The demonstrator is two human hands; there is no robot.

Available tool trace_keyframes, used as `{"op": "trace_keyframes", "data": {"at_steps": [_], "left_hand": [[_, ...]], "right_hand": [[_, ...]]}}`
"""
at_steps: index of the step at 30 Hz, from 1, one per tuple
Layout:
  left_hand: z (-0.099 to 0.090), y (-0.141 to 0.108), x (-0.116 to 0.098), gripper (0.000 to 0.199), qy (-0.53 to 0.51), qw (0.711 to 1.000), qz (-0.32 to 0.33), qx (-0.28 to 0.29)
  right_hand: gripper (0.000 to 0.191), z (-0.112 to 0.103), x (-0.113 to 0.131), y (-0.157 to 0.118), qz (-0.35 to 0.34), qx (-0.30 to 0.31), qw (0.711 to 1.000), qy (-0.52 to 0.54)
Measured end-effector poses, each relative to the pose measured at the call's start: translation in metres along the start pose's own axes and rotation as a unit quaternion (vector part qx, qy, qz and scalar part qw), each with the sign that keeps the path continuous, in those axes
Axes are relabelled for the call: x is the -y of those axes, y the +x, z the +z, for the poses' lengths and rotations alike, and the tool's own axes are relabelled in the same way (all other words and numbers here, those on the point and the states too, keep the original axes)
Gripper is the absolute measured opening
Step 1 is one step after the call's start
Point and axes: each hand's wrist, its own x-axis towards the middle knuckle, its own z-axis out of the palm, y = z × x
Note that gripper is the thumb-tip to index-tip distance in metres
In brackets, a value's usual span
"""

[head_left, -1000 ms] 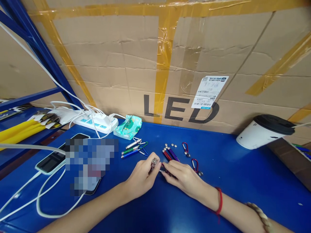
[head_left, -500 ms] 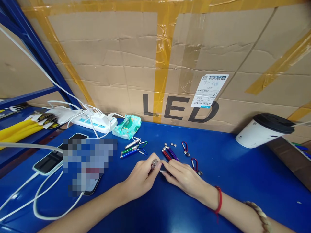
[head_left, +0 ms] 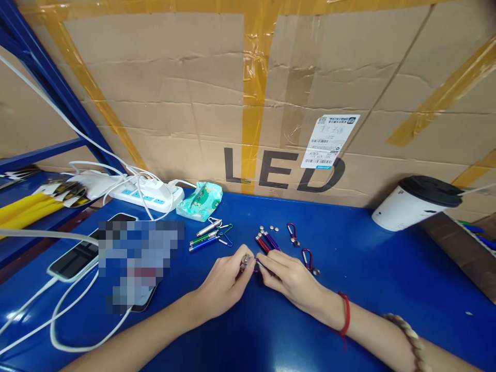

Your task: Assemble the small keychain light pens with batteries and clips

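Note:
My left hand (head_left: 225,279) is closed round a small metal-ended piece (head_left: 245,260), its round end showing between thumb and forefinger. My right hand (head_left: 289,276) is pinched beside it, fingertips nearly touching the left ones; a bit of purple shows between the hands, too small to name. Just beyond the right fingers lie a red tube (head_left: 262,244) and a purple tube (head_left: 272,241), with several silver button cells (head_left: 272,228) behind them. Two red carabiners (head_left: 292,231) with small metal caps lie to the right. Silver, green and blue penlights (head_left: 203,241) with clips lie beyond my left hand.
A white power strip (head_left: 145,196) with cables and a green tissue pack (head_left: 200,201) stand at the back left. Two phones, one dark-screened (head_left: 93,248), lie at left. A lidded cup (head_left: 413,204) is at back right, before a large cardboard box (head_left: 155,93).
The view has shifted slightly. Purple now shows between my fingertips, where a silvery piece showed at my right fingers before. Both hands remain close together.

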Motion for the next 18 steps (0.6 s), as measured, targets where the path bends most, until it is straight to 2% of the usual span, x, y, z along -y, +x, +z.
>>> {"op": "trace_keyframes", "data": {"at_steps": [4, 8, 12, 18], "left_hand": [[-0.0021, -0.0011, -0.0044, 0.019, -0.006, 0.999, -0.035, -0.004], [-0.0056, -0.002, -0.0098, 0.015, -0.003, 0.998, -0.057, 0.034], [-0.0041, -0.0011, -0.0097, 0.016, 0.065, 0.995, -0.014, 0.076], [0.0001, -0.0004, -0.0041, 0.015, 0.111, 0.99, 0.047, 0.074]], "right_hand": [[0.026, -0.0001, -0.0022, 0.0006, 0.026, -0.026, 0.999, 0.025], [0.025, -0.0009, -0.0049, 0.0002, 0.057, -0.095, 0.993, 0.036], [0.021, -0.003, -0.0015, -0.0019, 0.051, -0.109, 0.992, 0.048], [0.022, -0.003, 0.0015, -0.0048, 0.025, -0.076, 0.995, 0.055]]}}
